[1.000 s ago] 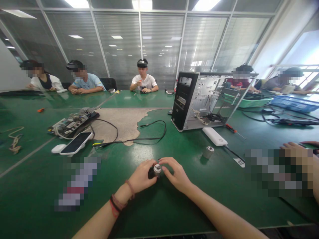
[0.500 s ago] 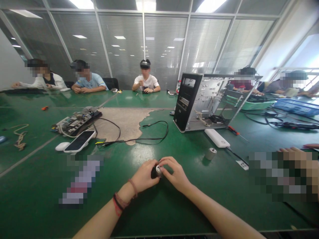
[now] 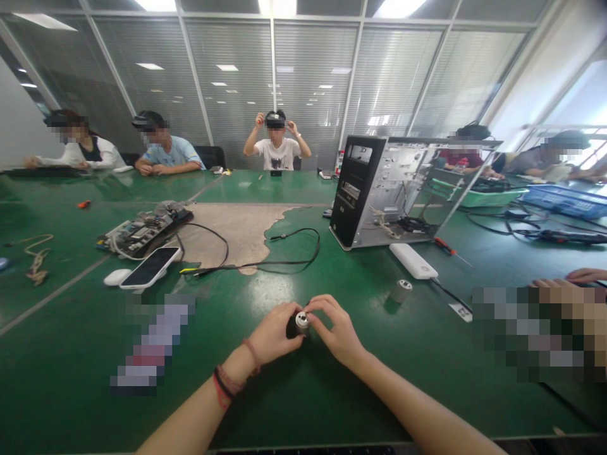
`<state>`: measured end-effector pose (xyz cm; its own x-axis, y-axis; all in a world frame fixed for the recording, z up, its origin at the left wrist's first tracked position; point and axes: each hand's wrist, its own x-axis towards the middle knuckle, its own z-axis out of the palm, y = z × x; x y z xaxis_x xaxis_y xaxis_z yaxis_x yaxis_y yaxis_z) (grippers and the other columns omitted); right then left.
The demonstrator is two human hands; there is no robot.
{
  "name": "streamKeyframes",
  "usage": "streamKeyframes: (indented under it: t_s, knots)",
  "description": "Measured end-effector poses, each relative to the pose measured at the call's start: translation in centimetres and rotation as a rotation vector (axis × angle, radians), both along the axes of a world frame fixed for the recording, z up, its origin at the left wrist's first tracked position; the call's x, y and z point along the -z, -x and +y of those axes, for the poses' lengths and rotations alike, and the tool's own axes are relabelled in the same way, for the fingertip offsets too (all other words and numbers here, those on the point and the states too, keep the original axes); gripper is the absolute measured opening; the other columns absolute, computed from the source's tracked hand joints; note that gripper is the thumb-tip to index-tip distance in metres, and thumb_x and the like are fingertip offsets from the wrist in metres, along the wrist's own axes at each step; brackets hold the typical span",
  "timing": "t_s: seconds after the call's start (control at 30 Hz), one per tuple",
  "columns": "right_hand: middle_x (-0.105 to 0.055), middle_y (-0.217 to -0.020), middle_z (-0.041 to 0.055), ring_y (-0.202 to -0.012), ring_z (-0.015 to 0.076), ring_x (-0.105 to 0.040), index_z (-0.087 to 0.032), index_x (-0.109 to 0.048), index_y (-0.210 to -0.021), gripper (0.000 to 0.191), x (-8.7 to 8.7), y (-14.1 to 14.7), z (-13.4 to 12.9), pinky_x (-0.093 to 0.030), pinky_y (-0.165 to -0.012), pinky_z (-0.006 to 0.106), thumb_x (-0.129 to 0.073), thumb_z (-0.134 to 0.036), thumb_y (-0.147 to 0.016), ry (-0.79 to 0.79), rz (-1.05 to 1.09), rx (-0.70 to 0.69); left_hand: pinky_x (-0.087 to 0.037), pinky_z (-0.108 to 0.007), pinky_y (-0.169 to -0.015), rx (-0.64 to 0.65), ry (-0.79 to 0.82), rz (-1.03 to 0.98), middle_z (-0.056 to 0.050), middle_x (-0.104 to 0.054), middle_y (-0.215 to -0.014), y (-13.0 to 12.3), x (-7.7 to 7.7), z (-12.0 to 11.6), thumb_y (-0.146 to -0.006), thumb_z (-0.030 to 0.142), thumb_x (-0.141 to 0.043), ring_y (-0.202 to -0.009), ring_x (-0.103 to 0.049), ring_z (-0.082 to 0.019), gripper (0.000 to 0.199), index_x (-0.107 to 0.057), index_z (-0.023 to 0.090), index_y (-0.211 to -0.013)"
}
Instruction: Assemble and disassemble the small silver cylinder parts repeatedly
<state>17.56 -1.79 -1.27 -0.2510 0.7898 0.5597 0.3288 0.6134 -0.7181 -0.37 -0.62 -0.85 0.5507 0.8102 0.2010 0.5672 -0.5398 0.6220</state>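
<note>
My left hand (image 3: 279,328) is curled around a small metal cylinder (image 3: 302,320), thumb in front and fingers behind. The cylinder stands upright, its pale round top facing up with dark openings in it. From the right, my right hand (image 3: 334,322) has its thumb and fingertips closed at the cylinder's upper rim. My fingers hide much of its side. A similar silver cylinder (image 3: 401,291) stands on the green table (image 3: 265,404), to the right and beyond my hands.
Beyond my hands are an open computer case (image 3: 363,193), a white power bank (image 3: 413,261) and a screwdriver (image 3: 454,252). A phone (image 3: 150,267), a circuit-board assembly (image 3: 147,229) and a black cable (image 3: 303,260) lie left. Another person's hand (image 3: 569,300) is at right. Several people sit around.
My right fingertips have drawn back from the cylinder's top to its rim, showing more of the top. Across the table, a person has raised both hands to their headgear.
</note>
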Motion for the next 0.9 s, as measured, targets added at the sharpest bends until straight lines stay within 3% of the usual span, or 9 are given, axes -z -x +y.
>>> streamKeyframes:
  t_s: [0.13, 0.3, 0.43, 0.6, 0.8, 0.9]
  knots:
    - [-0.058, -0.088, 0.0049, -0.086, 0.0185, -0.055, -0.021, -0.062, -0.089, 0.009, -0.1, -0.6, 0.3, -0.045, -0.077, 0.031, -0.053, -0.021, -0.085, 0.037, 0.008, 0.038, -0.043, -0.031, -0.082, 0.009, 0.002, 0.008, -0.003, -0.059, -0.094, 0.0, -0.2, 0.1, -0.069, 0.017, -0.061, -0.089, -0.054, -0.021, 0.03, -0.053, 0.019, -0.098]
    - [-0.059, -0.08, 0.0022, -0.074, 0.0156, -0.055, -0.019, -0.061, -0.087, 0.009, 1.1, -1.7, 1.0, -0.044, -0.069, 0.028, -0.053, -0.019, -0.084, 0.192, -0.075, 0.028, -0.043, -0.032, -0.082, 0.003, 0.002, 0.025, -0.003, -0.059, -0.093, 0.0, -0.1, 0.1, -0.07, 0.018, -0.062, -0.089, -0.054, -0.021, 0.028, -0.053, 0.019, -0.096]
    - [-0.061, -0.076, 0.0008, -0.071, 0.0148, -0.055, -0.019, -0.062, -0.083, 0.008, 1.8, -1.9, 1.1, -0.042, -0.067, 0.027, -0.055, -0.017, -0.082, 0.286, -0.232, -0.029, -0.043, -0.032, -0.083, 0.0, 0.005, 0.03, -0.003, -0.059, -0.094, 0.0, -0.1, 0.2, -0.07, 0.019, -0.062, -0.09, -0.055, -0.021, 0.028, -0.054, 0.019, -0.097]
    - [-0.059, -0.071, 0.0005, -0.074, 0.0166, -0.052, -0.019, -0.064, -0.076, 0.005, 1.4, -2.0, 1.0, -0.039, -0.07, 0.028, -0.061, -0.015, -0.077, 0.266, -0.429, -0.053, -0.043, -0.032, -0.083, 0.0, 0.006, 0.036, -0.004, -0.059, -0.095, 0.1, -0.2, 0.2, -0.07, 0.019, -0.063, -0.091, -0.054, -0.021, 0.028, -0.054, 0.019, -0.096]
    - [-0.061, -0.082, 0.0006, -0.077, 0.0151, -0.054, -0.02, -0.065, -0.09, 0.017, 0.5, -3.4, 1.3, -0.042, -0.071, 0.027, -0.065, -0.016, -0.073, 0.348, -0.39, -0.202, -0.042, -0.032, -0.083, 0.02, -0.003, 0.052, -0.004, -0.059, -0.095, 0.3, -0.2, 0.4, -0.07, 0.019, -0.063, -0.091, -0.054, -0.021, 0.029, -0.054, 0.019, -0.097]
    - [-0.06, -0.087, 0.0015, -0.08, 0.0162, -0.055, -0.02, -0.063, -0.096, 0.026, 0.4, -3.8, 1.3, -0.043, -0.073, 0.027, -0.069, -0.02, -0.07, 0.354, -0.392, -0.211, -0.041, -0.033, -0.087, 0.063, -0.027, 0.09, -0.004, -0.059, -0.098, 0.9, -0.6, 0.7, -0.067, 0.019, -0.065, -0.095, -0.053, -0.022, 0.032, -0.055, 0.02, -0.098]
